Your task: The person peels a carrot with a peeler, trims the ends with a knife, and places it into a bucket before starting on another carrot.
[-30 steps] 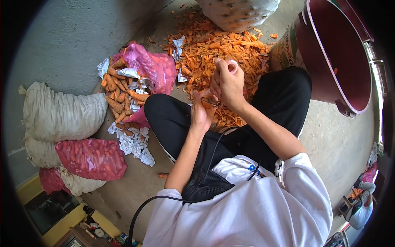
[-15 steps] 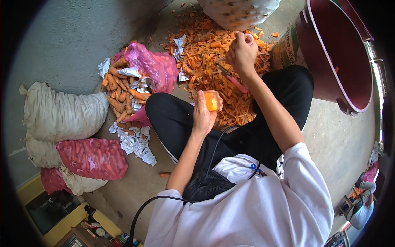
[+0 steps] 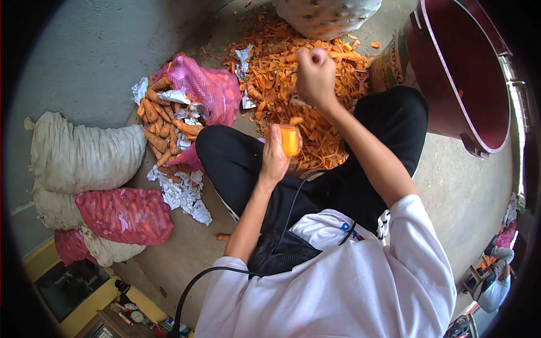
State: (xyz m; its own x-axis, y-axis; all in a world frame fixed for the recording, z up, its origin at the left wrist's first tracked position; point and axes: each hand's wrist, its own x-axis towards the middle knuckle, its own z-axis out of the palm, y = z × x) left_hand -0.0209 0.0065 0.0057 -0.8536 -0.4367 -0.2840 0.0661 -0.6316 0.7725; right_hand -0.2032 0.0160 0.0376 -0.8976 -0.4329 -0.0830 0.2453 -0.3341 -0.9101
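Observation:
My left hand [image 3: 274, 158] is closed around a bright orange peeled carrot piece [image 3: 289, 141], held upright above my lap. A small carrot slice [image 3: 296, 120] shows at its top end. My right hand [image 3: 316, 76] is blurred and curled into a fist, beyond the carrot and to its right. Below that fist a thin, pale, smeared blade [image 3: 300, 102] shows, apparently of a knife in its grip; the handle is hidden by the fingers. Under both hands spreads a heap of carrot peelings and slices [image 3: 270, 73].
A pink mesh sack [image 3: 208, 90] spills unpeeled carrots [image 3: 160, 127] on the left, near crumpled paper [image 3: 183, 194]. White sacks [image 3: 84, 152] and a red mesh sack [image 3: 127, 217] lie farther left. A maroon tub [image 3: 468, 73] stands right; a filled pale sack [image 3: 329, 17] is ahead.
My right hand has moved left and slightly away from me, and the blade has swung with it. A slice now shows at the top of the carrot, which my left hand still holds.

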